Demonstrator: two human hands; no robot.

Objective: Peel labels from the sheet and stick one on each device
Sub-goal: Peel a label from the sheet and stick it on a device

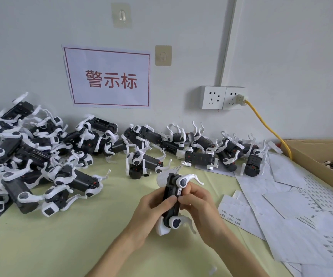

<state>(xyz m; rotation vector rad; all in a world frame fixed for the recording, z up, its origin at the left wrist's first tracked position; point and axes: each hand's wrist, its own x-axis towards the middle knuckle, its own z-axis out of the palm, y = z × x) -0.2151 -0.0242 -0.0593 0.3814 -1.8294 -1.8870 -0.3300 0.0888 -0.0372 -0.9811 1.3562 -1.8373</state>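
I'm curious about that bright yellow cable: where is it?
In the head view, the yellow cable is on the right: plugged into the right-hand wall socket, it slopes down to the cardboard box at the table's right edge.

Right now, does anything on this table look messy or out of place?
Yes. The gadgets lie tumbled in a heap on the left, not in rows, and used label sheets overlap askew on the right. The gadget in hand looks fine.

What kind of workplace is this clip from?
Probably a small assembly or packing bench: a heap of identical black-and-white devices against the wall, used label sheets spread at right, and a carton with more devices inside.
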